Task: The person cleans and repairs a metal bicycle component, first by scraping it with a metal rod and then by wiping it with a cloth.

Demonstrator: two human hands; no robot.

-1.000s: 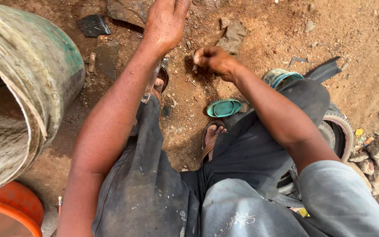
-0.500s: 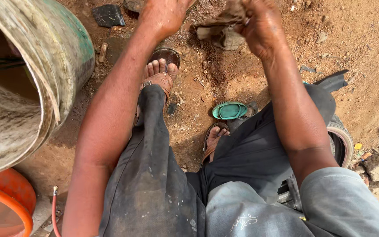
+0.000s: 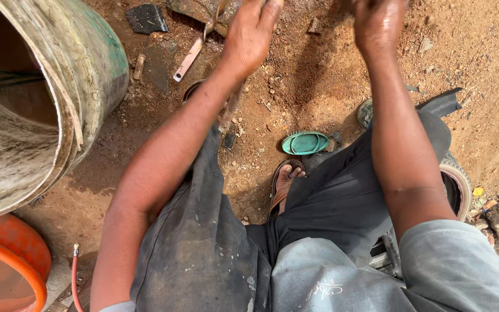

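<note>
Reaching forward over the dirt ground [image 3: 319, 75], the left hand [image 3: 249, 37] hangs with its fingers loosely spread and slightly curled, palm down, holding nothing that shows; it hovers just above a long flat metal bar [image 3: 189, 58] that lies slanted on the ground beside a dark, bent scrap of sheet metal [image 3: 194, 8] at the top edge. The right hand [image 3: 379, 26] is raised near the top edge too, fingers bunched and blurred, so I cannot tell whether it grips anything. Both arms stretch out from a seated person in dusty grey trousers, knees apart, which probably leaves the patch of ground between the feet free as a working spot. A sandalled foot [image 3: 284, 185] rests on the ground between the legs, and a small green oval lid-like piece [image 3: 304, 143] lies just ahead of it. Farther left, a big worn drum [image 3: 59, 98] lies on its side with its mouth open toward the camera, and an orange basin [image 3: 7, 271] sits at the lower left corner. A tyre [image 3: 457, 185] shows partly under the right leg, seemingly serving as the seat.
</note>
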